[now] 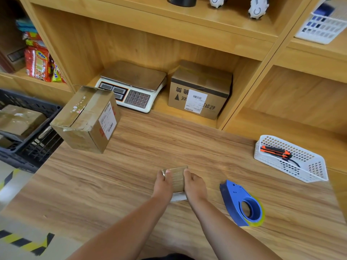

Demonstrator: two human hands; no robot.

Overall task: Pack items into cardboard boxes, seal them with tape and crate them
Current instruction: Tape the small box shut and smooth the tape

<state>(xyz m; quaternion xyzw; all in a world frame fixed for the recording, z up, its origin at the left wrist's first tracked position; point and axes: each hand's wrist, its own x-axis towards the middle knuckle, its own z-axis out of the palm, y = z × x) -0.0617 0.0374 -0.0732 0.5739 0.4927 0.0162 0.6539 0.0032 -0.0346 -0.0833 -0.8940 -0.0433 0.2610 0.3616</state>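
L hand (163, 184) & R hand (195, 186) gripping sides of 1 small brown taped box (177, 177), white patch at near edge

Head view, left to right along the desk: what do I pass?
Black crate → large cardboard box → small box → blue tape dispenser → white basket holding an orange knife.

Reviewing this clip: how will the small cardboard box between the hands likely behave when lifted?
Probably light: the small cardboard box fits between the left hand and right hand. Flat faces suggest it is stiff and won't roll.
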